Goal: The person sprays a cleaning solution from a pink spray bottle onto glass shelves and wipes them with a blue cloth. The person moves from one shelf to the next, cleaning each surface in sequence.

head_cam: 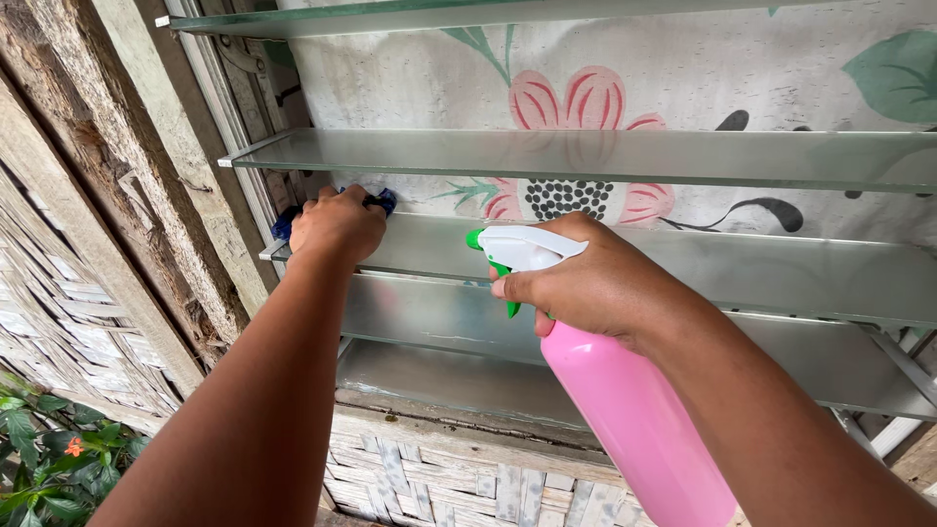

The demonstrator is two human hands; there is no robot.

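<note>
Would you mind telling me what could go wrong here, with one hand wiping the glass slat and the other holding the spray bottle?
The left hand presses a blue cloth on a glass slat near its bare edge; hard pressure might crack it or nick fingers. The pink spray bottle in the right hand could knock the lower slat.

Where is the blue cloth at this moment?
In the head view, the blue cloth is at the upper left, pressed under the left hand on the left end of a glass louvre slat, near the window frame.

Pink spray bottle (630,410) tilted; blue cloth (381,201) pressed on glass slat (683,263).
</note>
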